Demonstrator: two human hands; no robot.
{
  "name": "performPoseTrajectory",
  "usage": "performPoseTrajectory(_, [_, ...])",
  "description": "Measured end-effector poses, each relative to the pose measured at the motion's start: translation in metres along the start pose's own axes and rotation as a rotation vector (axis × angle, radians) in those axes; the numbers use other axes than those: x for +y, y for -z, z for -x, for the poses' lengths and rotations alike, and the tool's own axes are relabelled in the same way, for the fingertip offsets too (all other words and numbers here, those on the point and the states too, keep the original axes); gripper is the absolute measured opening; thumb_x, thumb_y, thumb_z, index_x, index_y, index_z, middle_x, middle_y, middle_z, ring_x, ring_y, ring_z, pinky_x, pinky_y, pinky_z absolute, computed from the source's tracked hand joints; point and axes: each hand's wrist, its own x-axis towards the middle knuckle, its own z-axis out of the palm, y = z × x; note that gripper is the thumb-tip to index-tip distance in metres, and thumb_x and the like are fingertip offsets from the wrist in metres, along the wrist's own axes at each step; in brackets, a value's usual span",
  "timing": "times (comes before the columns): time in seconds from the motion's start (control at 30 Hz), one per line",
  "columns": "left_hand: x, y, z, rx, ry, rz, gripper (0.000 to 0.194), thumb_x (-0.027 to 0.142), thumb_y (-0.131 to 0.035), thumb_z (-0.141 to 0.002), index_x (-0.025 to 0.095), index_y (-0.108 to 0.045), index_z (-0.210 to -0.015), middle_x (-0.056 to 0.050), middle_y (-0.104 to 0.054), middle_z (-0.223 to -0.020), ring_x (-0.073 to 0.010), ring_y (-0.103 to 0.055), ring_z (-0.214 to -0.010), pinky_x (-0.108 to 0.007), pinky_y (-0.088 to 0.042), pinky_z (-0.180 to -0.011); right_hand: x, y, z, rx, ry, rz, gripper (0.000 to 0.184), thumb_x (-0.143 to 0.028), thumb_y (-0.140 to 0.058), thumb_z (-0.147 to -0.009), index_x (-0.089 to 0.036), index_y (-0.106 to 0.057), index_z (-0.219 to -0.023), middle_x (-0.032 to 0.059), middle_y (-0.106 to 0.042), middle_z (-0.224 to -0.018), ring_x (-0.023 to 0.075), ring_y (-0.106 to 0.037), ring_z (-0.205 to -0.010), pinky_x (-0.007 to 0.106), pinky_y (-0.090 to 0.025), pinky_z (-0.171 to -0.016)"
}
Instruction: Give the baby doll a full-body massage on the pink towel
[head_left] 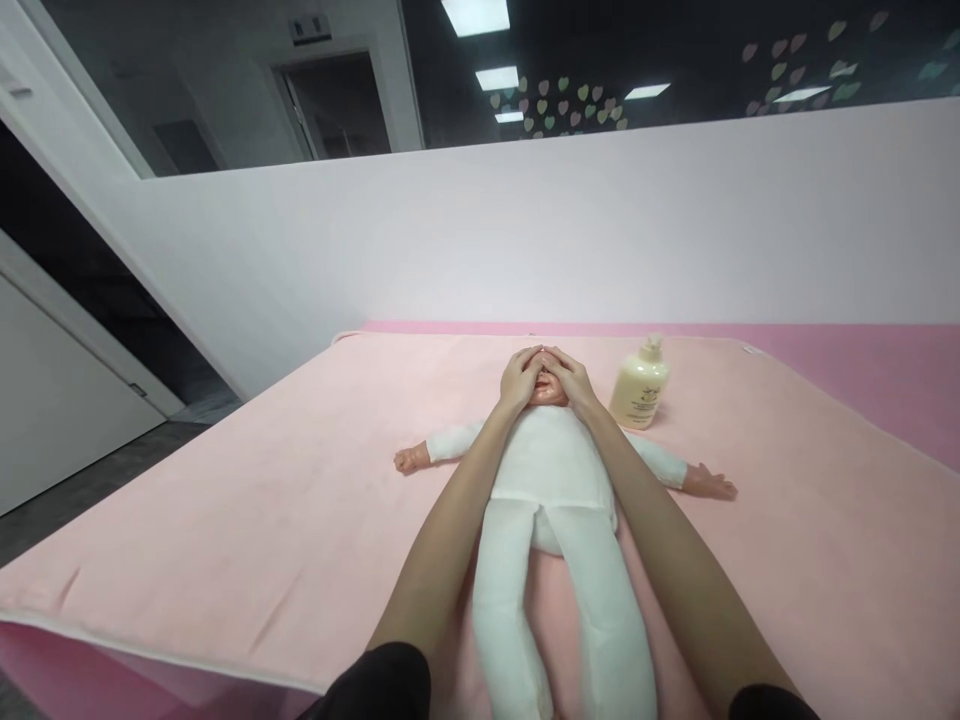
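mid-frame, left hand (pixel 519 378) and right hand (pixel 571 378) rest, fingers extended, on the doll's head (pixel 548 390), probably firm; i'd hold its soft-looking trunk (pixel 553 455).

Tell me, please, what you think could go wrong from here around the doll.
The pump bottle stands close to the right forearm, so an outward swing might tip it. The left hand and right hand hide much of the head of the doll, so uneven pressing there could go unnoticed. The pink blanket shows creases at near left and might bunch if tugged.
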Motion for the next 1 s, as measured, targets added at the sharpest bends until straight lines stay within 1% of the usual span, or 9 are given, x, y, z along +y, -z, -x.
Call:
performPoseTrajectory(0.07, [-0.002, 0.001, -0.002, -0.030, 0.027, 0.071, 0.025, 0.013, -0.058, -0.077, 0.020, -0.072, -0.096, -0.006, -0.065, -0.119, -0.0190, -0.054, -0.118, -0.030, -0.036, -0.106, -0.004, -0.001, 0.002, 0.001, 0.010, 0.000, 0.047, -0.036, -0.073, -0.065, -0.018, -0.069, -0.108, 0.0052, -0.060, -0.127, 0.0200, -0.051, -0.123, 0.034, -0.037, -0.109])
performPoseTrajectory(0.17, [-0.003, 0.003, -0.003, -0.061, 0.025, 0.135, 0.025, 0.012, -0.056, -0.077, 0.019, -0.072, -0.095, -0.006, -0.065, -0.119, -0.0183, -0.053, -0.119, -0.029, -0.035, -0.108, -0.008, -0.001, 0.006, 0.027, -0.014, -0.004, 0.044, -0.031, -0.073, -0.065, -0.018, -0.069, -0.107, 0.0040, -0.062, -0.122, 0.0204, -0.053, -0.120, 0.035, -0.040, -0.107])
performPoseTrajectory(0.37, [-0.004, 0.004, -0.002, -0.069, 0.035, 0.156, 0.026, 0.012, -0.055, -0.075, 0.018, -0.073, -0.092, -0.006, -0.065, -0.121, -0.0194, -0.051, -0.123, -0.032, -0.032, -0.110, -0.005, 0.000, 0.004, 0.080, -0.078, -0.087, 0.039, -0.020, -0.069, -0.064, -0.018, -0.071, -0.102, 0.0022, -0.065, -0.118, 0.0191, -0.053, -0.120, 0.035, -0.038, -0.109])
performPoseTrajectory(0.47, [-0.007, 0.003, -0.003, -0.062, 0.000, 0.162, 0.030, 0.012, -0.049, -0.073, 0.016, -0.073, -0.091, -0.008, -0.066, -0.118, -0.0196, -0.052, -0.121, -0.032, -0.032, -0.111, -0.004, 0.000, 0.002, 0.075, -0.076, -0.111, 0.034, -0.020, -0.066, -0.066, -0.017, -0.071, -0.100, 0.0020, -0.066, -0.116, 0.0180, -0.054, -0.119, 0.034, -0.037, -0.109])
performPoseTrajectory(0.57, [-0.011, 0.003, -0.004, -0.061, -0.033, 0.145, 0.035, 0.012, -0.045, -0.071, 0.017, -0.073, -0.092, -0.006, -0.067, -0.116, -0.0186, -0.053, -0.119, -0.032, -0.033, -0.111, -0.005, -0.001, 0.002, 0.063, -0.081, -0.133, 0.032, -0.019, -0.062, -0.068, -0.016, -0.071, -0.099, 0.0025, -0.066, -0.116, 0.0174, -0.055, -0.118, 0.033, -0.038, -0.108])
performPoseTrajectory(0.73, [-0.012, 0.003, -0.004, -0.065, -0.036, 0.114, 0.041, 0.013, -0.042, -0.068, 0.016, -0.074, -0.093, -0.006, -0.067, -0.117, -0.0201, -0.052, -0.121, -0.033, -0.032, -0.112, -0.013, -0.001, 0.008, 0.063, -0.137, -0.180, 0.034, -0.015, -0.054, -0.068, -0.016, -0.070, -0.098, 0.0020, -0.066, -0.116, 0.0183, -0.055, -0.118, 0.035, -0.040, -0.107])
performPoseTrajectory(0.83, [-0.012, 0.002, -0.002, -0.053, -0.032, 0.112, 0.044, 0.012, -0.039, -0.067, 0.015, -0.074, -0.093, -0.006, -0.067, -0.117, -0.0201, -0.051, -0.122, -0.033, -0.032, -0.112, -0.019, -0.002, 0.012, 0.060, -0.172, -0.193, 0.033, -0.015, -0.052, -0.068, -0.015, -0.070, -0.096, 0.0036, -0.066, -0.113, 0.0206, -0.056, -0.117, 0.037, -0.042, -0.106])
performPoseTrajectory(0.93, [-0.012, 0.001, 0.000, -0.028, -0.035, 0.127, 0.044, 0.012, -0.038, -0.068, 0.016, -0.074, -0.092, -0.006, -0.066, -0.118, -0.0192, -0.051, -0.122, -0.032, -0.032, -0.111, -0.024, -0.005, 0.016, 0.097, -0.185, -0.207, 0.031, -0.018, -0.056, -0.069, -0.013, -0.071, -0.095, 0.0063, -0.068, -0.108, 0.0239, -0.058, -0.112, 0.040, -0.046, -0.102])
performPoseTrajectory(1.0, [-0.012, 0.001, 0.001, -0.033, -0.057, 0.141, 0.038, 0.015, -0.041, -0.072, 0.017, -0.074, -0.091, -0.006, -0.066, -0.118, -0.0191, -0.052, -0.122, -0.033, -0.031, -0.112, -0.026, -0.006, 0.018, 0.141, -0.159, -0.183, 0.029, -0.018, -0.055, -0.069, -0.012, -0.071, -0.093, 0.0069, -0.068, -0.106, 0.0238, -0.059, -0.111, 0.039, -0.045, -0.103])
